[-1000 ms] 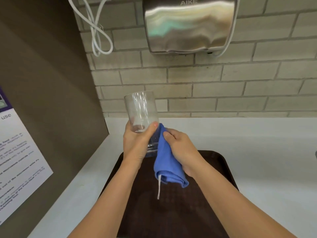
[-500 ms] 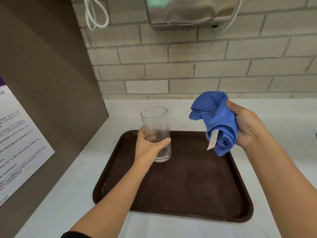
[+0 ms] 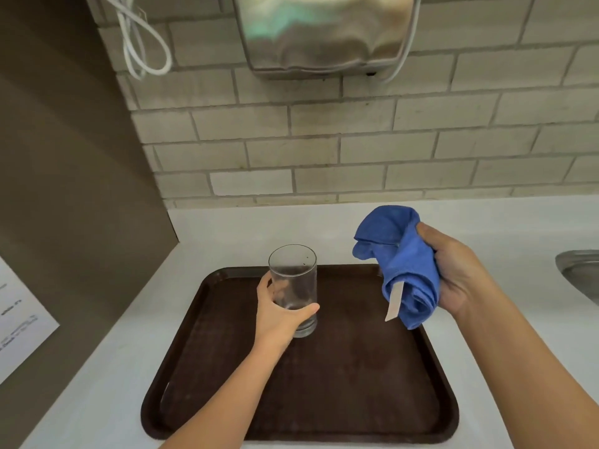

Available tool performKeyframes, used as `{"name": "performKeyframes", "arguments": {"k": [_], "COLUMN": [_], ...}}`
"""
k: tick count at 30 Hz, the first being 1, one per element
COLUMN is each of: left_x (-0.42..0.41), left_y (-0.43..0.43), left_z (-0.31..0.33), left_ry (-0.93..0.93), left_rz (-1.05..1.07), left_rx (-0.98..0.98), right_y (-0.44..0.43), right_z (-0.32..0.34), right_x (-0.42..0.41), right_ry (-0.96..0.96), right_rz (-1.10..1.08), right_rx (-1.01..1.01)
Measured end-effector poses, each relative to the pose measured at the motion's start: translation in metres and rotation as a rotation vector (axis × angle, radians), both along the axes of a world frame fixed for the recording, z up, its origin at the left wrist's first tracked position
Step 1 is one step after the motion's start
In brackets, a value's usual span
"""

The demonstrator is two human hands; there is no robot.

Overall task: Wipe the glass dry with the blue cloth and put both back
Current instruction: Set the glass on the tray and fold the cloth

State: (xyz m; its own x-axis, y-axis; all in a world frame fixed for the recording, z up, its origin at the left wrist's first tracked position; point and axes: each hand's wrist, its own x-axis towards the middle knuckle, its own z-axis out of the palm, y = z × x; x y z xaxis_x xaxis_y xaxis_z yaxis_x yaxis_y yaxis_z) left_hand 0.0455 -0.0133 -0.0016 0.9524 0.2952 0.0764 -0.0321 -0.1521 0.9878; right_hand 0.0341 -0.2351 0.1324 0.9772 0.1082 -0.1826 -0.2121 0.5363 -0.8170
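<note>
A clear drinking glass (image 3: 293, 280) stands upright on the dark brown tray (image 3: 356, 384), toward its far left part. My left hand (image 3: 278, 314) is wrapped around the lower half of the glass. My right hand (image 3: 460, 273) holds the bunched blue cloth (image 3: 402, 260) in the air above the tray's far right corner, well apart from the glass. A white label hangs from the cloth.
The tray lies on a white counter (image 3: 227, 234) against a brick wall. A steel hand dryer (image 3: 324, 34) and a looped white cable (image 3: 139, 43) hang on the wall. A brown side panel (image 3: 64, 189) stands at left; a metal sink rim (image 3: 580, 270) shows at right.
A second ago both hands held the glass and cloth together in the air. The glass has since come down onto the tray and the cloth has moved away to the right.
</note>
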Motion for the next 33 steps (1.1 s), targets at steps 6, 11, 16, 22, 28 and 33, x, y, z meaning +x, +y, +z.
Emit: {"name": "performKeyframes", "arguments": {"k": [6,11,16,22,28,33], "left_x": [-0.002,-0.033,-0.070,-0.033,-0.019,-0.019], "left_y": [0.001,-0.012,-0.044,-0.074,-0.076,-0.076], "left_z": [0.002,0.044,0.125,0.195,0.196,0.200], "left_ry": [0.067,-0.058,-0.533,0.018,-0.112,-0.247], "left_rz": [-0.025,0.110,-0.029,-0.371,-0.296,-0.368], "left_rx": [0.043,0.254,0.209,-0.103,-0.130,0.076], "right_y": [0.014,0.021,0.029,0.047,0.029,0.002], "right_z": [0.004,0.006,0.008,0.006,0.008,0.028], "right_x": [0.000,-0.005,-0.014,-0.033,-0.044,-0.024], "right_ry": [-0.013,-0.097,-0.339,-0.918,-0.983,-0.583], "right_rz": [0.006,0.005,-0.143,-0.282,-0.332,-0.269], "right_rx": [0.011,-0.007,-0.332,-1.045,-0.861,-0.488]}}
